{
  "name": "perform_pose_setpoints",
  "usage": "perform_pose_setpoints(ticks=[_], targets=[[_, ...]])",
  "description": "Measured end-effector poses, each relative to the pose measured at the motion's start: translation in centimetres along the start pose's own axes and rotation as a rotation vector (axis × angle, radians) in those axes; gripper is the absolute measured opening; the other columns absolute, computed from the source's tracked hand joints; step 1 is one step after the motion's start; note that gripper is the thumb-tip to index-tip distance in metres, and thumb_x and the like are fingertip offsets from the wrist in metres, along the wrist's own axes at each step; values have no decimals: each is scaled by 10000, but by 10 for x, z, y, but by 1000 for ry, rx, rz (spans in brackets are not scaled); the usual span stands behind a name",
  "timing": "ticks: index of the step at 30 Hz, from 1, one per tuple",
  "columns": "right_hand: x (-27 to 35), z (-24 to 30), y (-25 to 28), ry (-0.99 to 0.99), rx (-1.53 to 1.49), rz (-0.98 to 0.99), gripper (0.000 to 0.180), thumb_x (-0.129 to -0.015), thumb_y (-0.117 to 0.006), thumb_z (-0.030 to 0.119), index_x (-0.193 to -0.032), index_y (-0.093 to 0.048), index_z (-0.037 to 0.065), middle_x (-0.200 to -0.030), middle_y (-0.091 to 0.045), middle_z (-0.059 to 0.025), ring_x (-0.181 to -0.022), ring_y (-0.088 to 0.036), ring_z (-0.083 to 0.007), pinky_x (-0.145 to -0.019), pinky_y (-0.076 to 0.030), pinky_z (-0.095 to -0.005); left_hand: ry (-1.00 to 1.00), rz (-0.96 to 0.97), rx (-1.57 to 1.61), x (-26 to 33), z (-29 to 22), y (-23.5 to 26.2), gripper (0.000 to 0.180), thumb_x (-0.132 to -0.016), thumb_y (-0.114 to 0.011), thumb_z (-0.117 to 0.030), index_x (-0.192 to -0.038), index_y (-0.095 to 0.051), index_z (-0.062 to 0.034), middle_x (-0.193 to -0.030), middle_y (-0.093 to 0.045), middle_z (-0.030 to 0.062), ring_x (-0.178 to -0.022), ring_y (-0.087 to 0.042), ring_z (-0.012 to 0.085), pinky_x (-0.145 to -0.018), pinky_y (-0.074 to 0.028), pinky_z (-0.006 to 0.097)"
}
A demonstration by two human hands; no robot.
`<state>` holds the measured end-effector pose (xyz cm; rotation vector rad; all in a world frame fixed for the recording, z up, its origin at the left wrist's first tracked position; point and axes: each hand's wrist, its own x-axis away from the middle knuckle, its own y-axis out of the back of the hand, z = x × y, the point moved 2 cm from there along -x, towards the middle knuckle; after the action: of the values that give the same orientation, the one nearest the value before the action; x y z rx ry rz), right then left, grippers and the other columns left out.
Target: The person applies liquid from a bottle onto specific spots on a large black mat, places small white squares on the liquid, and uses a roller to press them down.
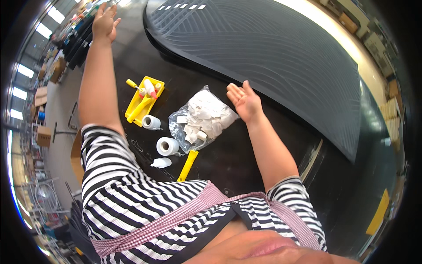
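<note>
Stretched far out at the upper left, my left hand [105, 24] has its fingers apart and holds nothing. My right hand [247, 103] is turned palm up, fingers loosely extended and nothing in it. It is beside a clear plastic bag [204, 115] full of white scraps, close to the near edge of a large dark grey panel [263, 53] with curved streaks over its surface. Left of the bag, a yellow tray [159, 88] holds white bottles with red caps and a yellow-handled tool.
Two white rolls, one nearer [167, 146] and one farther [151, 122], stand on the black table [228, 163]. Near me are a small white bottle [161, 163] and a yellow handle [188, 165]. Cardboard boxes [44, 136] stand on the floor at left.
</note>
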<state>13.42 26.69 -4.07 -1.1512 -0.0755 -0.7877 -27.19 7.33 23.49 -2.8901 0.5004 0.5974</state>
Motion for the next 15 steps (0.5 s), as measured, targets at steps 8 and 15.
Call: perform_pose_setpoints(ticks=[8, 15], targets=[[139, -31, 15, -20, 650, 151, 422, -1038, -549, 195, -1383, -469, -35, -1275, -637, -212, -1159, -650, -297, -1003, -520, -406, -3, 92, -52, 184, -44, 135, 404, -1030, -584, -172, -1399, -525, -18, -1439, -548, 167, -1330, -532, 270, -1107, -433, 403], [252, -45, 120, 86, 832, -164, 304, -1047, -536, 146, -1317, -538, 8, -1178, -686, -147, -1060, -686, -233, -915, -556, -330, 116, -13, 51, 285, -48, 197, 374, -1015, -608, -167, -1345, -549, -2, -1368, -599, 156, -1258, -581, 255, -1054, -470, 386]])
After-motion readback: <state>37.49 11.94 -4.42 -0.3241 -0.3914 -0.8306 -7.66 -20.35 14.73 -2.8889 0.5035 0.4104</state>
